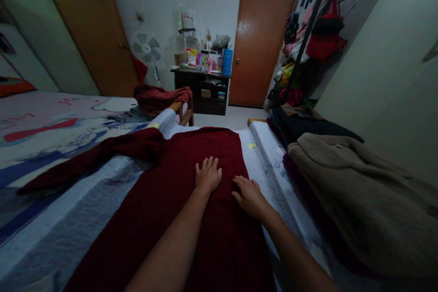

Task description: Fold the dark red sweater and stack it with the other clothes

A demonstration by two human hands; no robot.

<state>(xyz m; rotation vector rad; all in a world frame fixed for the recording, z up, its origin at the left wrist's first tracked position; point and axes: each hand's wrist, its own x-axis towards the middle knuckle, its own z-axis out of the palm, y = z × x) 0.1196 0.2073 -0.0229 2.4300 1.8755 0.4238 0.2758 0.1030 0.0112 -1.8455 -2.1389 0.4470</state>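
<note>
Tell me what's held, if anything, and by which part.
Nothing appears held: the left hand lies on the dark red garment, the right hand at its edge.

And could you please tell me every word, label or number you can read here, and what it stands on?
Nothing reads with certainty.
Patterned bedspread: red lettering, too blurred to read.
Yellow packet and other things on the dark cabinet: any print too small to read.
Dark red garment: no text visible.
</note>
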